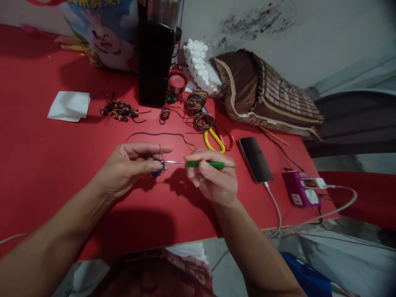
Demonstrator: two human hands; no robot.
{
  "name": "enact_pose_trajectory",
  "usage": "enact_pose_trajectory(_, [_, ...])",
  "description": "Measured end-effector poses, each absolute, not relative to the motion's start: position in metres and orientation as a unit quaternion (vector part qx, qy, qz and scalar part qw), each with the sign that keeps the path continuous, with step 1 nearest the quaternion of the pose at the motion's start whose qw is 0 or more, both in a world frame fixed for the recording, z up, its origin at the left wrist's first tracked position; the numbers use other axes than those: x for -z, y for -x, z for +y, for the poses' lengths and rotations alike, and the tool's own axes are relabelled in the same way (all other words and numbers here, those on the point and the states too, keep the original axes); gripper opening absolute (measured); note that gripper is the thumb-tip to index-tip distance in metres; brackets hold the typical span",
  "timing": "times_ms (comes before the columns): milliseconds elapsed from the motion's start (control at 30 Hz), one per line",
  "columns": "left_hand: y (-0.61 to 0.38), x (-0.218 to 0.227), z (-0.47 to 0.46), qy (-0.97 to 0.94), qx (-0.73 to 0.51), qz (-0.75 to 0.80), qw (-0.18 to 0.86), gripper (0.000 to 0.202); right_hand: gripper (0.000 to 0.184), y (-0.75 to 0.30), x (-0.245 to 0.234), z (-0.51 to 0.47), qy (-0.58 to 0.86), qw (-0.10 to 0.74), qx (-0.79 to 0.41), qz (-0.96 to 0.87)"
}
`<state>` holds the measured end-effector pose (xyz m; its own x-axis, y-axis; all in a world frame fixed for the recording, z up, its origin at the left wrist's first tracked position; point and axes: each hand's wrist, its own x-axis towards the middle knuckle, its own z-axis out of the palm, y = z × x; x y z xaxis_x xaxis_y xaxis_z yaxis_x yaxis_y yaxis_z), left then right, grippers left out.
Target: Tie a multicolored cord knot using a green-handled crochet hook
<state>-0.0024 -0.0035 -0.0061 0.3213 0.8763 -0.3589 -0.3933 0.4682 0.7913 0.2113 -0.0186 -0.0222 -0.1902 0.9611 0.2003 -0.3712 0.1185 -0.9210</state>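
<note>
My right hand (213, 179) is closed on a crochet hook with a green handle (209, 164); its thin metal tip points left. My left hand (133, 165) pinches a small multicoloured crochet piece (159, 172) between thumb and fingers, right at the hook's tip. A strand of yarn (161, 134) runs from the piece up over my left fingers and across the red table (46, 173) toward the yarn skeins (198, 111) farther back.
Yellow and orange scissors (216, 140) lie by the skeins. Several finished crochet bits (119, 110) and a folded white tissue (69, 106) lie at the left. A phone (254, 159) and purple charger (300, 189) lie right. A black container (155, 64), bag and cushion (262, 95) stand behind.
</note>
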Motion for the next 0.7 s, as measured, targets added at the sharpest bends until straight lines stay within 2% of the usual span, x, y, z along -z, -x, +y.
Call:
enact_pose_trajectory(67, [-0.0013,0.0047,-0.0075,-0.345,-0.449,0.420,0.710,0.030,0.015,-0.2079,0.0233,-0.0185,0.294,0.554,-0.614,-0.479])
enact_pose_trajectory(233, [-0.0065,0.0006,-0.0105,-0.392,-0.495,0.435,0.642,0.040,0.015,-0.2007,0.0257,-0.0201,0.303,0.565,-0.622,-0.449])
enact_pose_trajectory(467, [-0.0036,0.0015,-0.0084,-0.373,-0.480,0.428,0.669,0.030,0.015,-0.2040,0.0293,-0.0163,0.274,0.529,-0.662,-0.455])
enact_pose_trajectory(700, [-0.0029,0.0008,-0.0081,-0.388,-0.467,0.439,0.663,0.036,0.017,-0.2018,0.0276,-0.0186,0.289,0.541,-0.663,-0.430])
